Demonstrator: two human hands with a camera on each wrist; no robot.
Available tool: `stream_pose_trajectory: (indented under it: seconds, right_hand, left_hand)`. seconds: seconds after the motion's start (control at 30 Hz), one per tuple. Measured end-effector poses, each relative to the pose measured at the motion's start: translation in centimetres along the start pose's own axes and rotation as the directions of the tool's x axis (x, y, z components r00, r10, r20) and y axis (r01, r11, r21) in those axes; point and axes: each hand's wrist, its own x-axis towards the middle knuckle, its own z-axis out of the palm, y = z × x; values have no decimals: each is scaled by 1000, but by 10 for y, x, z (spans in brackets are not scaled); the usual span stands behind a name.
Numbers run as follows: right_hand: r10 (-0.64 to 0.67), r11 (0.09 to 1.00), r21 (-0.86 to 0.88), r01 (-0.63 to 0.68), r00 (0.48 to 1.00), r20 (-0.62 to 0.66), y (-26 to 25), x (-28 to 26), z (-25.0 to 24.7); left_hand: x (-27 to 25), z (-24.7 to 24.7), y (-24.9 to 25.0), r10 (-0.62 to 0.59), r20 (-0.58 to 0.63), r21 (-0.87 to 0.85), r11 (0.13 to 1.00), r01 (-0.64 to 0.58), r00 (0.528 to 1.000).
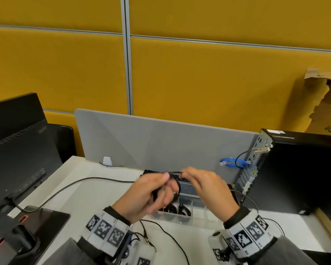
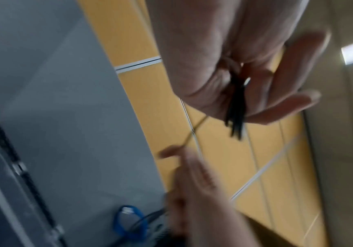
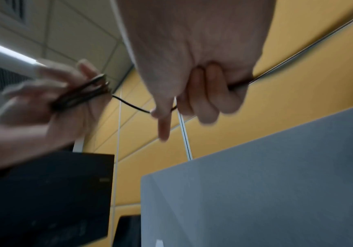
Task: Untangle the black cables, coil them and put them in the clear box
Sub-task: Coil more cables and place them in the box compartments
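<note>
A coil of black cable is held in my left hand, raised above the clear box. The left wrist view has the coil's loops pinched between the thumb and fingers of that hand. A single strand runs from the coil to my right hand, whose fingers curl round it. Seen from the head, my right hand is level with the left and close beside it. Two coiled black cables lie in the box's compartments.
A black monitor stands left and a PC tower right, with a blue cable at its back. A grey divider and a keyboard lie behind the box. Loose black cables trail across the white desk near me.
</note>
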Motion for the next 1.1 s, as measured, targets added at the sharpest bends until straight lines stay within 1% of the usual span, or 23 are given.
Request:
stream_pose_trajectory:
  seconds: [0.03,0.07,0.1,0.13,0.17,0.2,0.23,0.27,0.3,0.33,0.4,0.47,0.53,0.57,0.6,0.67,0.73,0.77,0.83,0.9,0.97,1.03,1.1]
  right_hand:
    - [-7,1000,15,5,990,139,1,-3,7]
    - [-43,996,81,22,961,273,-2,-7,14]
    - [-102,986,159,45,922,373,-10,-12,20]
    - [-162,973,220,73,892,421,-18,-17,22]
    - [-205,961,258,98,881,426,-25,-21,20]
    - [-222,952,285,111,892,395,-29,-21,15]
    - [-208,948,298,108,921,329,-30,-19,6]
    - [-166,951,295,91,956,240,-25,-16,-1]
    - [-119,951,298,76,985,128,-19,-12,-9]
    - [-77,952,299,68,997,18,-12,-8,-14]
    - [-29,980,193,49,994,-105,-3,-3,-16]
    - [-6,1000,-17,5,1000,-20,-2,-5,-8]
    - [3,989,-144,23,985,174,-5,-10,-1]
    - [-8,995,-99,35,964,265,-7,-11,1]
    - [-31,1000,9,30,938,344,-11,-13,3]
    - [-104,982,191,12,869,484,-24,-18,4]
    - [-186,967,249,51,810,556,-34,-24,1]
    - [-199,964,257,66,822,533,-36,-25,-3]
    - [-141,976,210,64,917,373,-31,-20,-14]
    - [-75,984,170,52,989,131,-18,-10,-22]
    - [-38,990,135,43,998,-39,-4,-3,-21]
    - [14,999,40,-13,1000,-10,6,-3,-12]
    - [10,999,49,-20,982,186,7,-8,2]
  left_hand:
    - [4,1,3,61,-90,-131,989,-73,994]
    - [8,1,5,118,-166,-168,975,-146,979]
    - [13,0,4,166,-210,-97,977,-189,964]
    - [16,-2,0,207,-225,66,978,-197,952]
    - [17,-4,-5,244,-227,298,939,-171,943]
    - [16,-4,-9,266,-219,524,844,-117,939]
    - [14,-7,-12,260,-198,676,734,-60,945]
    - [11,-10,-14,206,-176,741,671,-8,963]
    - [9,-13,-14,104,-148,723,690,36,983]
    - [6,-13,-14,-21,-90,643,762,74,996]
    - [2,-6,-9,-170,110,426,898,108,979]
    - [2,3,-2,-79,178,190,981,44,981]
    - [7,7,2,63,46,-18,998,-62,997]
    - [11,6,2,108,-43,-70,991,-110,993]
    - [15,3,-2,143,-108,-55,987,-150,984]
    - [18,-1,-11,208,-183,215,962,-167,961]
    - [16,-3,-20,261,-177,569,814,-118,949]
    - [14,-6,-21,247,-174,665,744,-72,953]
    - [12,-13,-22,118,-147,718,696,24,982]
    - [8,-14,-20,-32,-29,670,741,43,999]
    - [3,-8,-11,-78,93,505,863,20,993]
    - [1,2,-1,17,81,212,977,-34,997]
    - [4,8,5,94,-64,-38,995,-97,993]
